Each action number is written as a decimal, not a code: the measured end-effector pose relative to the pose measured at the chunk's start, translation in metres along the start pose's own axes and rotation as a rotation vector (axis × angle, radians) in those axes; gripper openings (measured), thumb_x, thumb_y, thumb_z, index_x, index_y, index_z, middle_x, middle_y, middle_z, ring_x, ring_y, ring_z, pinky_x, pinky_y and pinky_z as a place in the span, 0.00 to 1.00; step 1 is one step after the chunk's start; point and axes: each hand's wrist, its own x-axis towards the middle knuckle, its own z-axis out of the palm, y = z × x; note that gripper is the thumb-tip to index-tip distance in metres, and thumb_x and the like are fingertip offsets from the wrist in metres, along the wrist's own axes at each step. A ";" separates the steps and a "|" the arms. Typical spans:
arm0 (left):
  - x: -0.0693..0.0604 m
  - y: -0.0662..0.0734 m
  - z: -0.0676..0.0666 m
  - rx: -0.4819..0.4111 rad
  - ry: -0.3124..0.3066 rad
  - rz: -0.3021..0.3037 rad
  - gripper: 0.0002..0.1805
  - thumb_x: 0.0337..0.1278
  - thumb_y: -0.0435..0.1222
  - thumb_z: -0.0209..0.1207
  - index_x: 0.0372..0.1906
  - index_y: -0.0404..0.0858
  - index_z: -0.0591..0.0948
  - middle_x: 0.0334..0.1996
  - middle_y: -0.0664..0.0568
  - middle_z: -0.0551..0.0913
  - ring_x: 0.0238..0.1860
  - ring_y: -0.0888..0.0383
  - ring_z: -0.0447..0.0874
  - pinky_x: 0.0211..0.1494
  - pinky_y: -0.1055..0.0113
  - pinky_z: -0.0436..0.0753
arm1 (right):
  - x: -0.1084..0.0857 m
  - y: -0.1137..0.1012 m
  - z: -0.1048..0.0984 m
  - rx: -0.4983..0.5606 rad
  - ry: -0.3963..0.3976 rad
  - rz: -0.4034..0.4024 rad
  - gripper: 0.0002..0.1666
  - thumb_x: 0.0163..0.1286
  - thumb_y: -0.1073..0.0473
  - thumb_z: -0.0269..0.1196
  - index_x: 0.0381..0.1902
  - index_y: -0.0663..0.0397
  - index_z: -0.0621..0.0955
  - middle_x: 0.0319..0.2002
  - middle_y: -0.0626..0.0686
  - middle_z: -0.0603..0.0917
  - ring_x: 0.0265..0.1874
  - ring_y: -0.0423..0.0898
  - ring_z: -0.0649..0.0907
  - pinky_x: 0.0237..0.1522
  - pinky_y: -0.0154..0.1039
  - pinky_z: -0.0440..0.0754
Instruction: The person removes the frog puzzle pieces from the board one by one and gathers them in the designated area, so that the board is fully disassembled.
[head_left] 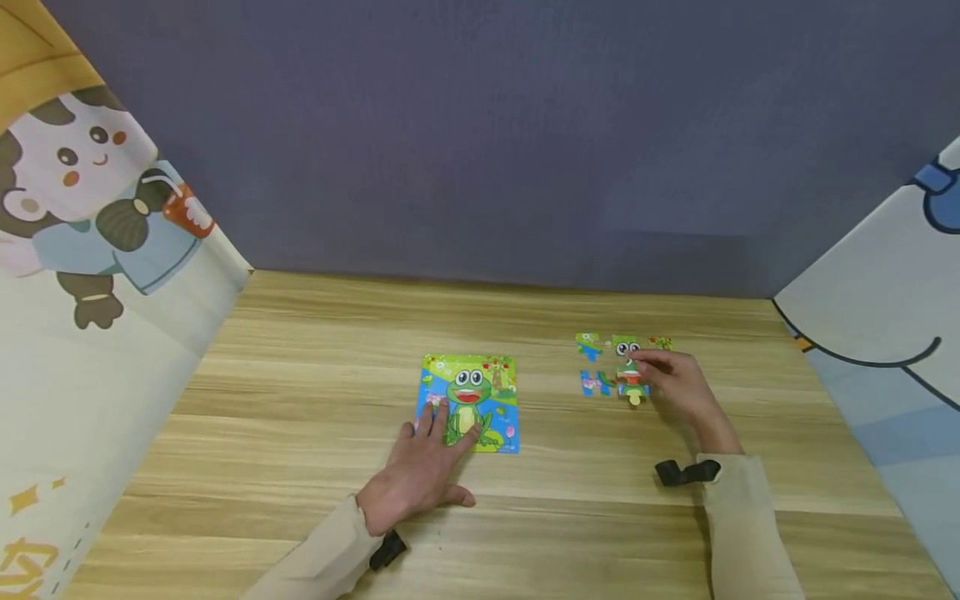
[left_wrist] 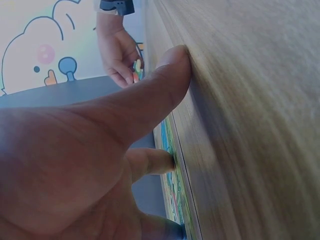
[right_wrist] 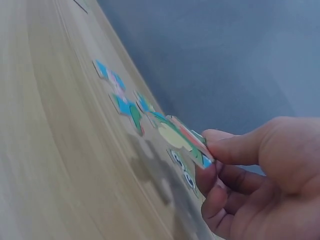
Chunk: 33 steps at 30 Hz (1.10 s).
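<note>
Head view: left hand [head_left: 422,471] lay spread, touching frog board [head_left: 471,396] on tabletop [head_left: 300,400]; right hand [head_left: 678,383] pinched frog-body piece [head_left: 634,390], raised off tabletop near loose puzzle pieces [head_left: 589,345], right of board.

Frog board [head_left: 469,390] — green, blue; tabletop [head_left: 570,525] — tan-streaked.

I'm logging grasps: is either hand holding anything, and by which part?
The right hand pinches a frog puzzle piece by one edge; the left hand rests on the frog picture, gripping nothing.
</note>
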 end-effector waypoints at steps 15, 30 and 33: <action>-0.003 0.001 0.001 0.016 0.009 -0.008 0.53 0.43 0.69 0.64 0.76 0.56 0.63 0.76 0.29 0.58 0.76 0.32 0.58 0.67 0.40 0.75 | 0.003 0.011 0.003 -0.163 0.063 0.010 0.15 0.74 0.64 0.59 0.53 0.67 0.83 0.48 0.69 0.87 0.36 0.16 0.74 0.39 0.19 0.75; -0.003 0.003 0.001 0.043 0.010 -0.013 0.52 0.44 0.70 0.63 0.77 0.57 0.63 0.76 0.30 0.58 0.76 0.33 0.59 0.66 0.42 0.76 | 0.003 0.015 0.005 -0.304 0.122 -0.023 0.14 0.75 0.62 0.58 0.52 0.62 0.85 0.47 0.65 0.88 0.42 0.45 0.84 0.39 0.24 0.76; -0.003 0.003 0.002 0.045 0.007 -0.016 0.52 0.44 0.70 0.63 0.77 0.57 0.62 0.76 0.30 0.58 0.76 0.33 0.59 0.67 0.42 0.75 | 0.003 0.015 0.004 -0.311 0.134 -0.020 0.14 0.75 0.61 0.59 0.51 0.60 0.86 0.46 0.64 0.89 0.38 0.33 0.80 0.39 0.24 0.76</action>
